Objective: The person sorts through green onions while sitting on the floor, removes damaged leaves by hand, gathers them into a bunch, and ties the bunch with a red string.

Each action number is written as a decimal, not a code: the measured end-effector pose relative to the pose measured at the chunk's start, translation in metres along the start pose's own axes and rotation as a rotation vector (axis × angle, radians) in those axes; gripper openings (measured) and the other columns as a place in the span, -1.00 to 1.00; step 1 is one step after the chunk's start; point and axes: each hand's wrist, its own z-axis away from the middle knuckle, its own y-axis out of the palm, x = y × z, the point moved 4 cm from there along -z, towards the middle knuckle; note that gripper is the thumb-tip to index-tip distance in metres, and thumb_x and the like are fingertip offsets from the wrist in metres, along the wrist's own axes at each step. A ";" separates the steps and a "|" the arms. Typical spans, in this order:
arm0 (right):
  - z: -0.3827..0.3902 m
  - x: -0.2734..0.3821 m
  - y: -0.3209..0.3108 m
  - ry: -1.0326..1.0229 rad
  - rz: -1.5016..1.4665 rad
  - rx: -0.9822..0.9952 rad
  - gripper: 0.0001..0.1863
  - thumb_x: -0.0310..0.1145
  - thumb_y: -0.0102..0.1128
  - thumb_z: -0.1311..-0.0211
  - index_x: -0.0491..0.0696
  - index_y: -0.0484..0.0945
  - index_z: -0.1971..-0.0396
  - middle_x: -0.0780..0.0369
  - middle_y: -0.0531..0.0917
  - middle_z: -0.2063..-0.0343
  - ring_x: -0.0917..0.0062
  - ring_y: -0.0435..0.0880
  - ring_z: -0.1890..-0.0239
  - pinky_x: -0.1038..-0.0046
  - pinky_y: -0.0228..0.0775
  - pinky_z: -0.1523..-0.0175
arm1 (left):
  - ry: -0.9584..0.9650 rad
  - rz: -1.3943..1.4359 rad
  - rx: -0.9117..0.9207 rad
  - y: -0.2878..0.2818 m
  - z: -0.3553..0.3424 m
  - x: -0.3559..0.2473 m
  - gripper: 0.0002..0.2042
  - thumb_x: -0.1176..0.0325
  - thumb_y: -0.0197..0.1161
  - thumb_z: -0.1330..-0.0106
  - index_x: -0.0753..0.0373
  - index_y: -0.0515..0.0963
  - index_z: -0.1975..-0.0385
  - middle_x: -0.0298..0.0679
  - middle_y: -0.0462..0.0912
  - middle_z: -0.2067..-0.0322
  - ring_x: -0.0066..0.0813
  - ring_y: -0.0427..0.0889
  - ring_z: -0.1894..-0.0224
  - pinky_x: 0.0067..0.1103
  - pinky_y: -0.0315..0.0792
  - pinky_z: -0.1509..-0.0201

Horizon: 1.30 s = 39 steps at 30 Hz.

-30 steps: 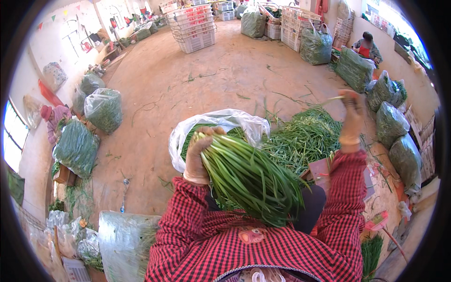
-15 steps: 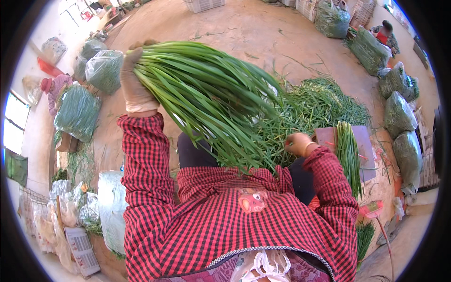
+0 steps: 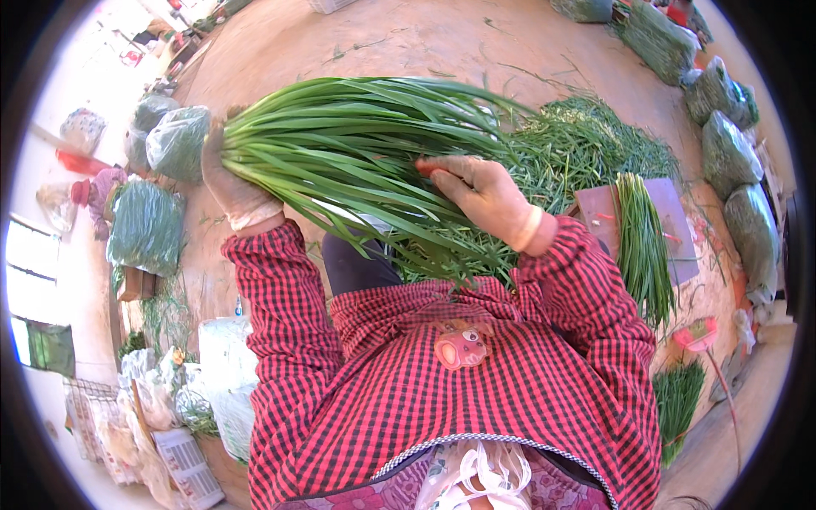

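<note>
A large bunch of garlic chives (image 3: 365, 127) is held up in front of me, its leaves spread toward the right. My left hand (image 3: 228, 174), in a soiled glove, grips it round the stem ends at the left. Against the loose leaves lies my right hand (image 3: 486, 194), its fingers drawn together. A reddish patch shows at its fingertips, and whatever they pinch is hidden. Below and beyond the bunch spreads a heap of loose green leaves (image 3: 586, 153). To the right, a smaller bunch of chives (image 3: 639, 246) rests across a purplish board (image 3: 671, 204) with red ties.
Filled plastic bags (image 3: 739, 153) line the right side. More bags of greens (image 3: 144, 225) stand at the left, near another person (image 3: 104, 195). A clear plastic-wrapped bundle (image 3: 228, 365) and a pale crate (image 3: 187, 463) sit at lower left. More chives (image 3: 677, 408) lie at lower right.
My right hand has risen from near my lap, leftward onto the leaves of the bunch. My left hand has shifted slightly left and down, still gripping the stems. The view has tilted slightly.
</note>
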 end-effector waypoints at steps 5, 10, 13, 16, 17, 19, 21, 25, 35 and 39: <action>-0.010 -0.005 0.023 0.107 0.027 -0.060 -0.66 -0.23 0.24 -0.26 -0.03 0.62 0.00 0.10 0.72 0.33 0.31 0.72 0.26 0.40 0.53 0.09 | -0.024 0.121 -0.006 -0.013 0.012 0.017 -0.66 0.23 0.14 -0.34 0.40 0.54 0.07 -0.01 0.65 0.11 -0.12 0.64 0.04 -0.24 0.53 -0.11; -0.017 0.010 0.024 -0.103 0.174 -0.130 -0.78 -0.20 0.26 -0.21 0.03 0.68 0.21 0.13 0.69 0.45 0.24 0.71 0.36 0.31 0.54 0.22 | -0.060 0.138 0.009 -0.015 0.020 0.031 -0.67 0.24 0.16 -0.33 0.37 0.55 0.08 -0.07 0.65 0.11 -0.12 0.62 0.01 -0.21 0.50 -0.16; -0.013 0.004 0.013 -0.073 0.151 -0.089 -0.84 -0.29 0.26 -0.19 -0.02 0.67 0.29 0.12 0.69 0.46 0.28 0.71 0.39 0.36 0.53 0.24 | -0.139 0.188 0.077 -0.015 0.023 0.030 -0.68 0.23 0.18 -0.32 0.36 0.55 0.08 -0.06 0.65 0.09 -0.11 0.62 0.00 -0.20 0.50 -0.15; -0.003 0.000 -0.007 0.266 -0.228 0.060 -0.84 -0.36 0.23 -0.30 -0.13 0.64 0.26 0.32 0.59 0.59 0.73 0.50 0.59 0.63 0.36 0.48 | -0.130 0.187 0.095 -0.011 0.032 0.022 -0.68 0.23 0.19 -0.31 0.35 0.55 0.10 -0.05 0.65 0.07 -0.10 0.62 0.00 -0.18 0.50 -0.15; 0.001 0.000 -0.017 0.288 -0.284 0.077 -0.84 -0.35 0.20 -0.33 -0.13 0.63 0.24 0.35 0.57 0.60 0.78 0.47 0.60 0.67 0.31 0.51 | -0.114 0.180 0.088 -0.010 0.035 0.020 -0.69 0.24 0.20 -0.31 0.35 0.55 0.10 -0.05 0.65 0.07 -0.11 0.63 0.01 -0.18 0.50 -0.16; 0.016 -0.003 -0.045 0.323 -0.349 0.040 -0.82 -0.35 0.16 -0.37 -0.14 0.62 0.22 0.39 0.54 0.61 0.81 0.43 0.62 0.72 0.26 0.56 | -0.123 0.156 0.096 -0.017 0.032 0.019 -0.71 0.26 0.21 -0.30 0.33 0.56 0.12 -0.07 0.65 0.07 -0.11 0.63 0.00 -0.17 0.50 -0.17; 0.035 -0.019 -0.075 0.359 -0.373 -0.079 -0.82 -0.34 0.15 -0.38 -0.14 0.62 0.23 0.40 0.54 0.61 0.81 0.43 0.63 0.73 0.26 0.56 | -0.088 0.152 0.102 -0.032 0.027 0.014 -0.74 0.30 0.20 -0.30 0.31 0.57 0.12 -0.09 0.66 0.06 -0.12 0.63 -0.02 -0.16 0.49 -0.19; 0.082 -0.108 -0.123 0.549 0.155 -0.099 -0.72 -0.21 0.25 -0.26 -0.08 0.63 0.16 0.33 0.59 0.57 0.63 0.55 0.54 0.55 0.42 0.42 | -0.064 0.158 0.050 -0.052 0.021 0.006 -0.72 0.32 0.14 -0.33 0.35 0.55 0.07 -0.06 0.64 0.03 -0.11 0.60 -0.06 -0.15 0.46 -0.21; -0.014 -0.035 0.005 0.244 0.185 0.063 -0.55 0.05 0.21 -0.26 -0.09 0.69 0.23 0.10 0.72 0.37 0.28 0.70 0.35 0.36 0.50 0.19 | -0.084 0.128 0.072 -0.037 0.027 0.017 -0.68 0.30 0.10 -0.36 0.38 0.52 0.01 -0.06 0.64 0.04 -0.11 0.60 -0.05 -0.18 0.46 -0.21; -0.019 -0.031 0.018 0.341 -0.209 0.113 -0.76 -0.24 0.26 -0.28 -0.15 0.64 0.32 0.27 0.63 0.56 0.60 0.58 0.55 0.50 0.42 0.39 | -0.091 0.116 0.086 -0.031 0.030 0.020 -0.68 0.29 0.11 -0.35 0.38 0.52 0.02 -0.04 0.64 0.06 -0.12 0.61 -0.03 -0.19 0.48 -0.20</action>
